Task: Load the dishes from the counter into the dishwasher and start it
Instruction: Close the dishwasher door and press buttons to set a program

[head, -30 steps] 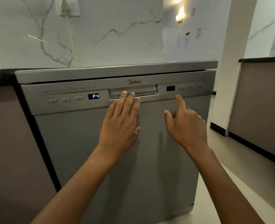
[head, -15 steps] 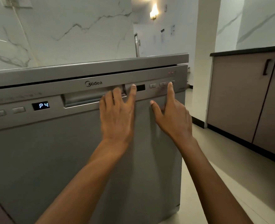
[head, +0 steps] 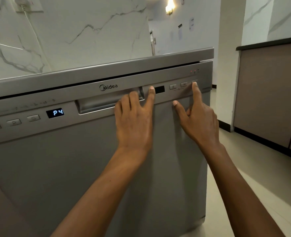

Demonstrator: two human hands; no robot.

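The silver Midea dishwasher fills the view with its door closed. Its small display reads P4, and two red lights glow at the panel's top right. My left hand lies flat on the door, fingers straight, fingertips over the right end of the recessed handle. My right hand points with its index finger, whose tip presses the rightmost button of the right-hand button group; the thumb sticks out and the other fingers are curled. No dishes are visible.
A white marble wall with a socket and cable rises behind the dishwasher. To the right are a pale floor, a white pillar, and brown cabinets under a dark counter. A wall lamp glows down the corridor.
My right index finger has moved right along the panel from the door's edge onto the rightmost button. My left hand slid right along the handle. The camera turned to the right.
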